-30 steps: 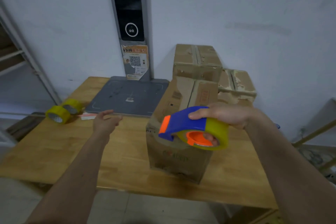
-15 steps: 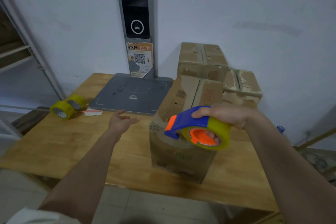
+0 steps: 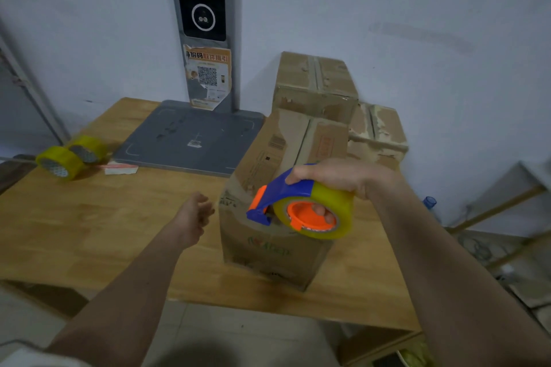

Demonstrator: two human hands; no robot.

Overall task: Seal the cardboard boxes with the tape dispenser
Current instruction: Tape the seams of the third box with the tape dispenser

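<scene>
Wooden table bears cardboard box; right hand grips tape dispenser.

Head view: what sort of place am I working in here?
Probably a parcel packing or pickup room: cardboard boxes stacked on a wooden table, spare tape rolls, and a gray scanner stand with a QR-code notice.

Bare wooden table surface lies open on the left and front-left. Two tape rolls and a paper scrap occupy the far left edge. The grey scale platform and its upright post block the rear centre. The near cardboard box obstructs the right half; stacked boxes stand directly behind it against the wall.
</scene>
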